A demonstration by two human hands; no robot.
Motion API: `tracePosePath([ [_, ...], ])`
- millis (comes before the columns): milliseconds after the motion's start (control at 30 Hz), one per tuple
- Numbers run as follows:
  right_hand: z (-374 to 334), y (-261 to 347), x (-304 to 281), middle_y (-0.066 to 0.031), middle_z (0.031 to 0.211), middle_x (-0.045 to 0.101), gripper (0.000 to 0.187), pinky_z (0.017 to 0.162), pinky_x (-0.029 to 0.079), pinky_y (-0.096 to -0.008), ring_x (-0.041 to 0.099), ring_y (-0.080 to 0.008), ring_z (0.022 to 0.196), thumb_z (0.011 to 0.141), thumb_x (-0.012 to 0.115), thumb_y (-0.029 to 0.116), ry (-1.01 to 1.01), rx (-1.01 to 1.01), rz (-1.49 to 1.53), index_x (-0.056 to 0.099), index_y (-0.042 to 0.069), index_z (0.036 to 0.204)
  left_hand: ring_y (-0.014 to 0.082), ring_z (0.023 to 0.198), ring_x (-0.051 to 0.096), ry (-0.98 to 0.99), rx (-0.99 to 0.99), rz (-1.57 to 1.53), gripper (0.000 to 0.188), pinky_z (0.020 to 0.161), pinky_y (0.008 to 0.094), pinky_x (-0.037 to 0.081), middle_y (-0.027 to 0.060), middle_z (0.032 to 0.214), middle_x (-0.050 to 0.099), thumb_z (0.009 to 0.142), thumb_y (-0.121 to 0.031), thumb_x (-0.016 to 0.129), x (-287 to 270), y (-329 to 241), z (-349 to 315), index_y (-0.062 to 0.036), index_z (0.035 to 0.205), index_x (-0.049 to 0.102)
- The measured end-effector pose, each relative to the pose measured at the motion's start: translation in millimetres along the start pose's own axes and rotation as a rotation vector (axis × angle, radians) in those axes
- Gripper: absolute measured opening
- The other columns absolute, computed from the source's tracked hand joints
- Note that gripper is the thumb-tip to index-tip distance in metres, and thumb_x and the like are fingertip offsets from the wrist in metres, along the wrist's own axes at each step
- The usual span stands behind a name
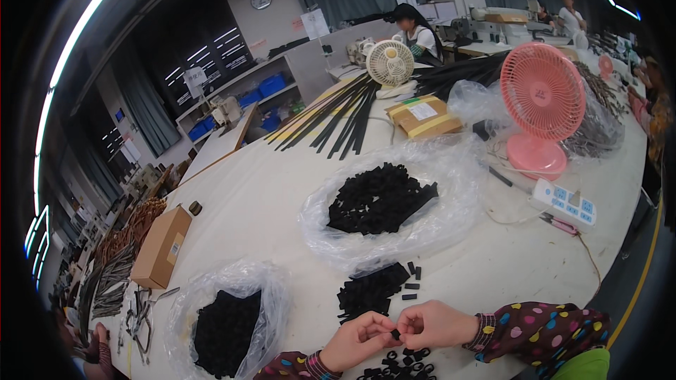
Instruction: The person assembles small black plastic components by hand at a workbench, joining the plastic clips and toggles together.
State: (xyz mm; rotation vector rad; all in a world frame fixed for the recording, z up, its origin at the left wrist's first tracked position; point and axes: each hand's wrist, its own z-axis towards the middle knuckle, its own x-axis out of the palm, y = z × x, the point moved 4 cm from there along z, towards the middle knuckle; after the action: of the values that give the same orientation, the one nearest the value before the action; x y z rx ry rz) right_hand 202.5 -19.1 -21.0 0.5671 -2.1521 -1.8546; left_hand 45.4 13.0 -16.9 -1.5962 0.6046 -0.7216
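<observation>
Head view: your left hand (358,341) and right hand (440,325) are together over the near part of the desk (232,200), fingertips closed on a small black piece (396,335). Black loops (405,367) lie just below your hands, toward the near edge; a loose pile (373,292) of black pieces lies just beyond. The step in hand is judged to be fingertip work on that single piece. The next move calls for a steady two-handed pinch; the piece's exact shape cannot be told.

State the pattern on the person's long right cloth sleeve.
The dark right sleeve has multicoloured polka dots, best seen in the head view.
</observation>
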Motion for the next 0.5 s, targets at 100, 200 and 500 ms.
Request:
tracePosePath([
  [100,-3.2,1.9,-2.1,0.0008,0.07,0.059,0.018,0.058,0.044,-0.0186,0.053,-0.004,0.062,0.071,0.066,0.015,-0.018,-0.003,-0.036,0.059,0.003,0.083,0.0143,0.089,0.061,-0.002,-0.284,-0.219,0.016,0.081,0.0242,0.049,0.0094,0.093,0.062,0.087,-0.007,0.054,1.1,0.0,3.0,0.0029,0.099,0.05],
  [200,-3.4,9.6,-0.5,-0.0008,0.069,0.06,0.018,0.056,0.045,-0.0197,0.055,-0.0063,0.059,0.069,0.066,0.015,-0.095,-0.153,-0.317,0.06,0.004,0.082,0.0125,0.088,0.061,-0.024,-0.269,-0.112,0.014,0.079,0.0222,0.048,0.0085,0.093,0.062,0.086,-0.006,0.056,-1.7,1.7,2.1,0.002,0.097,0.051],
  [500,-10.1,26.8,-0.3,-0.0023,0.071,0.058,0.014,0.053,0.047,-0.0233,0.06,-0.0118,0.06,0.069,0.068,0.016,-0.456,-0.383,-0.587,0.057,0.009,0.075,0.0093,0.086,0.06,-0.015,-0.052,0.079,0.012,0.075,0.0198,0.048,0.0046,0.088,0.062,0.084,-0.005,0.059,4.6,-3.6,0.6,-0.0001,0.094,0.053],
])
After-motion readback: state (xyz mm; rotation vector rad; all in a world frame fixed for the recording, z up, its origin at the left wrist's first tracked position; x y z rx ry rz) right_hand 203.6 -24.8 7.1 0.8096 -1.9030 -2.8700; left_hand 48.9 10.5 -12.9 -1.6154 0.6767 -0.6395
